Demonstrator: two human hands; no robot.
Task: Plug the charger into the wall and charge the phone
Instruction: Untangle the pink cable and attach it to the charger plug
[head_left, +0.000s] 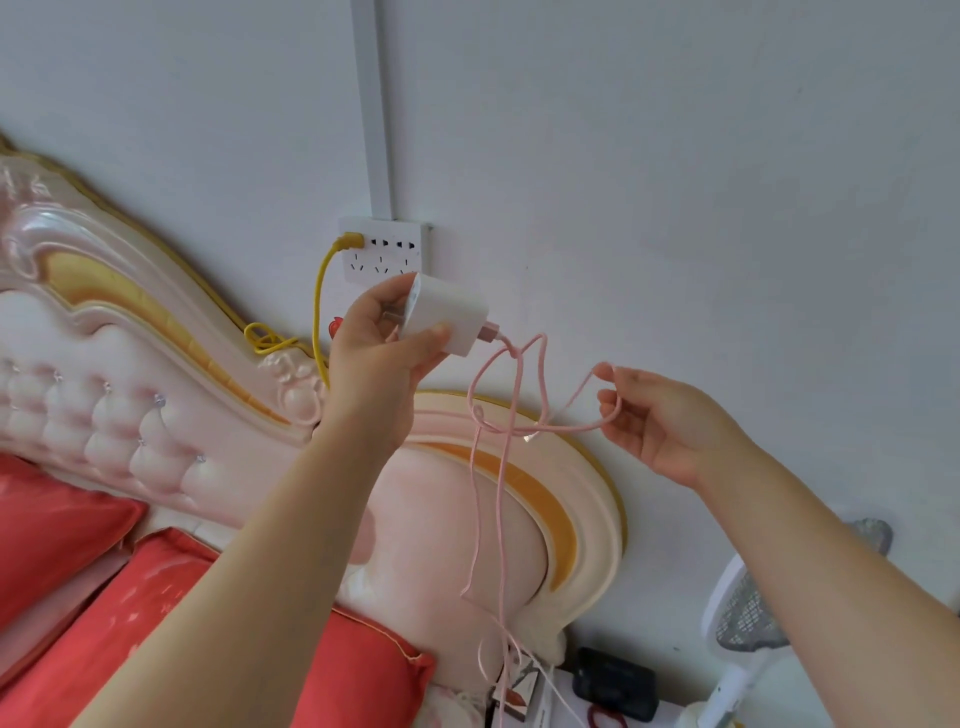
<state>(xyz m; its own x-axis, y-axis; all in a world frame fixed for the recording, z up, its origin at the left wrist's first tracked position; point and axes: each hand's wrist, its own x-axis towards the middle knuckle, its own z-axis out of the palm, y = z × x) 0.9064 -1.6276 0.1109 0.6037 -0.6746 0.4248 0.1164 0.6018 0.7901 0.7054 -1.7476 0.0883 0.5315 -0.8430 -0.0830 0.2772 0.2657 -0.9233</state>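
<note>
White wall socket plate (384, 250): a yellow cable (321, 301) is plugged at its left end. Just below the plate, the left hand (379, 348) grips a white block charger (451, 317), long axis level, prongs pointing left, clear of the plate. Its thin pink cable (498, 467) runs right of the plate to the right hand (660, 421), fingers pinching a loop.
</note>
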